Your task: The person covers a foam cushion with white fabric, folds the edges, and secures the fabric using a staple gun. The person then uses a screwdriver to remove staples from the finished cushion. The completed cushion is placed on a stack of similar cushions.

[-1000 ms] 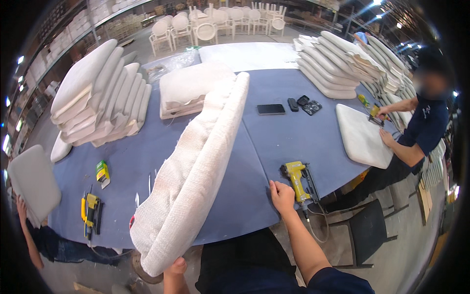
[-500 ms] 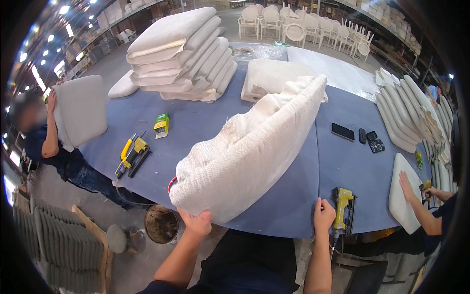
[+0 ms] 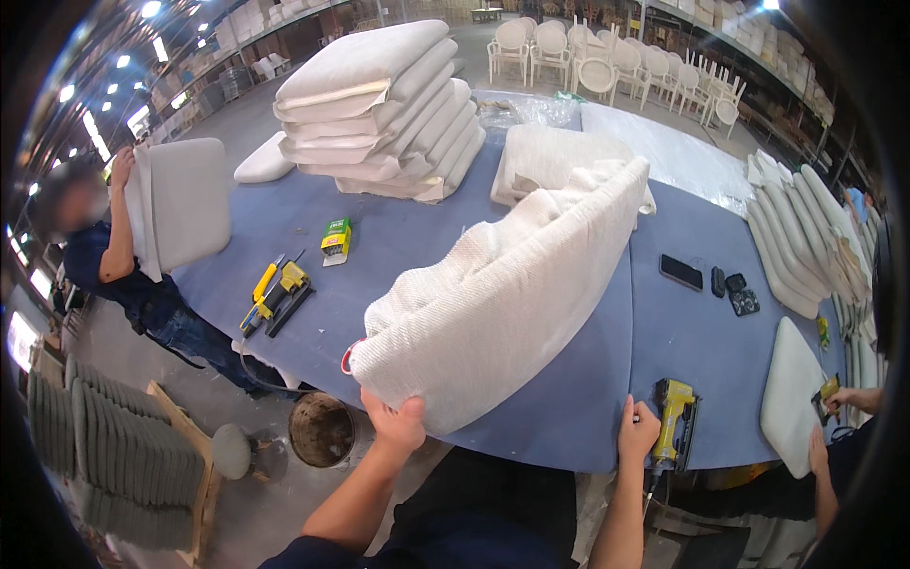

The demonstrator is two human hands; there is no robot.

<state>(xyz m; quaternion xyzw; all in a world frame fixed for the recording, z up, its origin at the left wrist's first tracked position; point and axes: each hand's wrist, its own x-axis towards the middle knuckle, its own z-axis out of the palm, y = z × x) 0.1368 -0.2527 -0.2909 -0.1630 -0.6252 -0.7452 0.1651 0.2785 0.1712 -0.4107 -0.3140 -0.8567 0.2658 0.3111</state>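
My left hand [image 3: 395, 424] grips the lower near end of a white fabric-covered cushion [image 3: 512, 289], thumb and fingers against its cloth. The cushion stands tilted on its edge over the table, with loose, rumpled fabric along its upper side. A red loop [image 3: 349, 357] shows at its left end, partly hidden. At the table's front edge my right hand [image 3: 638, 432] is closed; whatever is in its fingers is too small to make out. Just right of it, apart from the fingers, a yellow and black staple gun [image 3: 674, 422] lies on the table with its hose hanging down.
On the blue-grey table [image 3: 569, 408] are a cushion stack [image 3: 379, 104], a second staple gun [image 3: 280, 296], a green and yellow box [image 3: 336, 241] and a phone [image 3: 681, 272]. A person [image 3: 104, 247] at left lifts a cushion; another's hand [image 3: 819, 453] at right touches one. A bucket [image 3: 320, 430] stands below.
The whole view has shifted slightly, moving things right and down. My left hand keeps its grip on the cushion. The right-hand co-worker's hand has slid down to the lower edge of their cushion.
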